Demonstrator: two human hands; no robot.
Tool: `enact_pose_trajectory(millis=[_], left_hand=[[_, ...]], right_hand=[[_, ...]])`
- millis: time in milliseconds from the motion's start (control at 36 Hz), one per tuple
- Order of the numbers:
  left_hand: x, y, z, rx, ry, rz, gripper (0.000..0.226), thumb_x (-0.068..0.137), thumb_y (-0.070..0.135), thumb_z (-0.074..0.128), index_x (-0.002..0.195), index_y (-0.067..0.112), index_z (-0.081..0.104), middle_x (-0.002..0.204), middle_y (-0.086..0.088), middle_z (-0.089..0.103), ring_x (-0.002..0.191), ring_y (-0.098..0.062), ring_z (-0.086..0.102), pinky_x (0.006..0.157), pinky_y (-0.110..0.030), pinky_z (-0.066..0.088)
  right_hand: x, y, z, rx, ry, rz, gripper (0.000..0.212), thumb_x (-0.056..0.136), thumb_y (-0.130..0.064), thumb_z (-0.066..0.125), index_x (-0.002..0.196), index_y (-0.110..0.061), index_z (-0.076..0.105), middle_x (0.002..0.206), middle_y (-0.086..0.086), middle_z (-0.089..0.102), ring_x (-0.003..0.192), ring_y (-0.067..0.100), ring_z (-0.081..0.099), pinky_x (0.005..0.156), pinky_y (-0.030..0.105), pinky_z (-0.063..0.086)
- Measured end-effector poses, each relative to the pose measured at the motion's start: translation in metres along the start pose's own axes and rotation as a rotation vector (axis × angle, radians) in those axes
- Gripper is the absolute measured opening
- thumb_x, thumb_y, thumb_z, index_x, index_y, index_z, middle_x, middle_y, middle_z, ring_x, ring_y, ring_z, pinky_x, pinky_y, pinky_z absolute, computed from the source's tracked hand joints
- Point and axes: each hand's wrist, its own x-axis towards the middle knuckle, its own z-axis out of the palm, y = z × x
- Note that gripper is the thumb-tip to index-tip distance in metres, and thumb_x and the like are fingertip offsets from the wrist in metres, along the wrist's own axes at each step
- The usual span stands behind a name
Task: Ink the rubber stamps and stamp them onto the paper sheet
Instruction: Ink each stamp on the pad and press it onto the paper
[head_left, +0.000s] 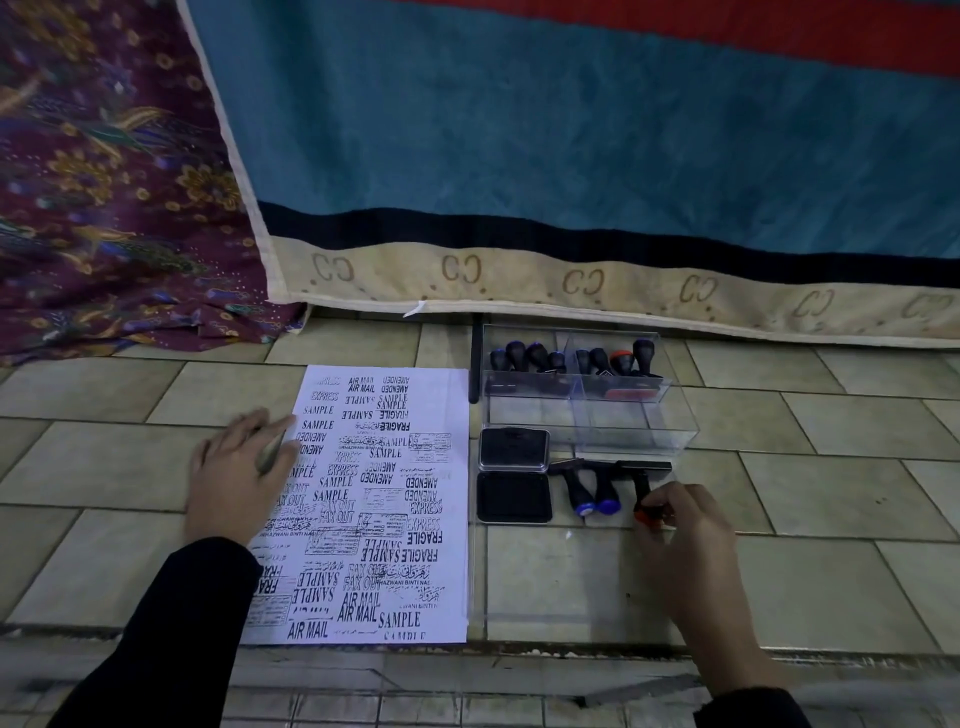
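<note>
On the tiled floor (104, 467), the left hand (239, 478) lies flat, grip spread, on the left edge of the white paper sheet (384, 525) crowded with black imprints. Just right sit an open black ink pad (514, 496) and two blue-capped black stamps (592, 493). The right hand (685, 540) has its grip pinched on a red-capped black stamp (643, 486) lying beside them.

The left hand (241, 473) lies flat, palm down, its fingers (262, 422) straight and together, while well to its right the right hand (685, 525) curls, pinching the red-tipped stamp (642, 488) just ahead of it.
</note>
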Motion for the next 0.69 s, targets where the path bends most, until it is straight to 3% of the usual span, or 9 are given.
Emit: enact_pose_trajectory(millis=[111, 194, 333, 444, 556, 694], left_hand=[[-0.001, 0.002, -0.001, 0.006, -0.006, -0.007, 0.058, 0.082, 0.056, 0.035, 0.125, 0.030, 0.063, 0.140, -0.004, 0.053, 0.132, -0.024, 0.043, 0.109, -0.042, 0.022], [-0.001, 0.002, -0.001, 0.014, -0.009, -0.005, 0.059, 0.082, 0.057, 0.034, 0.126, 0.030, 0.063, 0.140, -0.004, 0.053, 0.133, -0.023, 0.042, 0.109, -0.043, 0.022], [-0.001, 0.004, -0.003, 0.003, -0.016, -0.014, 0.062, 0.081, 0.059, 0.033, 0.126, 0.029, 0.063, 0.141, -0.005, 0.052, 0.134, -0.022, 0.041, 0.110, -0.042, 0.020], [-0.001, 0.004, -0.003, 0.003, -0.018, -0.013, 0.061, 0.081, 0.059, 0.033, 0.126, 0.030, 0.063, 0.141, -0.004, 0.052, 0.133, -0.023, 0.041, 0.110, -0.042, 0.020], [-0.001, 0.002, -0.003, 0.002, -0.018, -0.017, 0.060, 0.081, 0.059, 0.035, 0.126, 0.031, 0.063, 0.140, -0.004, 0.053, 0.133, -0.023, 0.042, 0.110, -0.042, 0.021], [-0.001, 0.003, -0.003, 0.006, -0.008, -0.021, 0.057, 0.081, 0.057, 0.036, 0.125, 0.031, 0.063, 0.140, -0.002, 0.053, 0.132, -0.022, 0.042, 0.110, -0.041, 0.020]], right_hand=[[0.009, -0.013, -0.012, 0.011, 0.038, -0.016, 0.019, 0.071, -0.004, 0.077, 0.077, -0.012, 0.061, 0.082, 0.000, 0.054, 0.074, 0.018, 0.053, 0.062, 0.026, 0.043], [0.032, -0.036, -0.017, 0.074, 0.069, -0.044, 0.012, 0.079, -0.007, 0.071, 0.084, -0.013, 0.062, 0.084, 0.000, 0.057, 0.073, 0.013, 0.054, 0.063, 0.014, 0.038], [0.101, -0.072, 0.005, 0.138, -0.064, -0.107, 0.014, 0.087, -0.008, 0.062, 0.100, -0.009, 0.066, 0.093, 0.000, 0.064, 0.079, 0.010, 0.058, 0.070, 0.014, 0.042], [0.144, -0.099, 0.039, 0.094, -0.247, -0.141, 0.017, 0.092, -0.010, 0.056, 0.105, -0.010, 0.066, 0.092, -0.003, 0.058, 0.081, 0.008, 0.053, 0.073, 0.017, 0.041], [0.171, -0.107, 0.074, -0.026, -0.360, -0.176, 0.019, 0.091, -0.007, 0.051, 0.100, -0.008, 0.067, 0.100, 0.009, 0.067, 0.090, 0.024, 0.062, 0.083, 0.036, 0.053], [0.189, -0.107, 0.097, -0.123, -0.463, -0.144, 0.022, 0.092, -0.010, 0.050, 0.105, -0.007, 0.068, 0.106, 0.014, 0.067, 0.098, 0.030, 0.062, 0.086, 0.037, 0.053]])
